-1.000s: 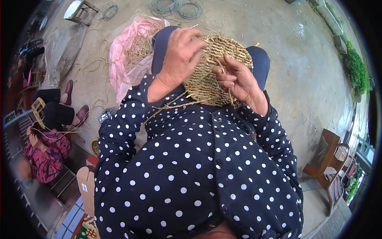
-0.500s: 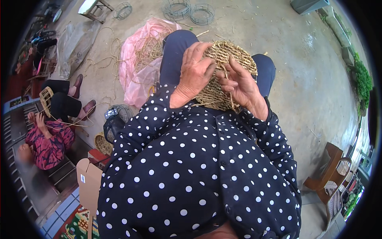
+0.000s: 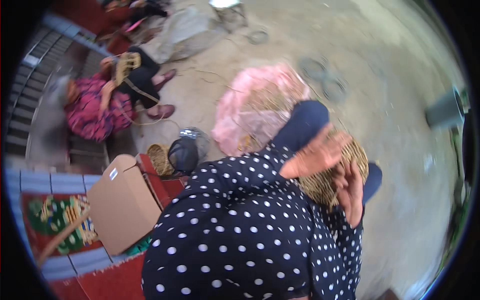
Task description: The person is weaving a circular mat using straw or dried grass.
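Note:
A round woven straw basket [image 3: 325,182] rests on my lap, over dark blue trousers. My left hand [image 3: 317,155] lies across its upper left side, fingers closed on the weave. At the basket's right side my right hand [image 3: 352,192] grips the rim. My polka-dot sleeves and chest fill the lower middle of the view. The picture is blurred by motion, so the fingers are hard to make out.
A pink plastic sheet with loose straw [image 3: 257,107] lies on the concrete floor beyond my knees. To the left are a cardboard box [image 3: 122,202], a small woven basket [image 3: 160,157] and a dark bag [image 3: 184,154]. Another person in pink [image 3: 95,107] sits weaving at far left.
The view has swung left and tilted, so the basket and both hands now sit at the right. The hands stay on the basket; the box and seated person show more.

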`<state>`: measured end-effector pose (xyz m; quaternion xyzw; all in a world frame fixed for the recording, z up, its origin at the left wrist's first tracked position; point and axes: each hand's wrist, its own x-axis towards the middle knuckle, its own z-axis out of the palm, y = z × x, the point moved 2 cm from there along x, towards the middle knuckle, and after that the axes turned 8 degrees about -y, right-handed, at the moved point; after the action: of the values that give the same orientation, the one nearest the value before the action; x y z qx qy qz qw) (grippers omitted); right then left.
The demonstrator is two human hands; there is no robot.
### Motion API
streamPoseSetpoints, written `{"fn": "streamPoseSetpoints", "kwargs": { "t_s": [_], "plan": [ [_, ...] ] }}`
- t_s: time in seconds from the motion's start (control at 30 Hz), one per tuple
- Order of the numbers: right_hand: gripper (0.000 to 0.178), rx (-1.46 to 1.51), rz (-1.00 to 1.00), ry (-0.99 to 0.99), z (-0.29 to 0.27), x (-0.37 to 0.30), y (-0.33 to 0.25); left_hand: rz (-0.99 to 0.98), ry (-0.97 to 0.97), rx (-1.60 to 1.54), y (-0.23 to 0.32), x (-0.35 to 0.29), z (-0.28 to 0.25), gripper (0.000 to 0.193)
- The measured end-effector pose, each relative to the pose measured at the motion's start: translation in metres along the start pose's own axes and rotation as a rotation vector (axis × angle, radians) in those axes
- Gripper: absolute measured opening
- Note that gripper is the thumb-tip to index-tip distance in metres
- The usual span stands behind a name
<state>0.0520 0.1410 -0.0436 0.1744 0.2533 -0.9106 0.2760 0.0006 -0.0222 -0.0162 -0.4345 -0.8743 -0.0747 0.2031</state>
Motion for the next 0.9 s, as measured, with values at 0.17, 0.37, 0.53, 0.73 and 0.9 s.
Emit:
{"fn": "streamPoseSetpoints", "kwargs": {
  "t_s": [0.17,0.37,0.53,0.73,0.9],
  "plan": [
    [0.036,-0.05,0.043,-0.144,-0.01,0.002,-0.004,-0.068,0.02,-0.016,0.012,0.002,-0.001,0.044],
    [0.031,-0.197,-0.026,-0.046,0.001,-0.001,0.0,0.043,-0.132,-0.078,0.005,0.011,-0.004,0.024],
    [0.035,-1.487,-0.35,0.304,-0.006,-0.032,-0.015,-0.131,-0.117,0.105,-0.011,0.021,-0.003,0.022],
    [0.029,-1.513,-0.496,0.411,0.002,-0.041,-0.026,-0.371,-0.289,0.405,-0.082,-0.01,-0.041,0.028],
    [0.018,-1.618,-0.618,0.538,0.01,-0.045,-0.023,-0.497,0.007,-0.017,-0.178,-0.076,-0.104,0.015]
  ]
}}
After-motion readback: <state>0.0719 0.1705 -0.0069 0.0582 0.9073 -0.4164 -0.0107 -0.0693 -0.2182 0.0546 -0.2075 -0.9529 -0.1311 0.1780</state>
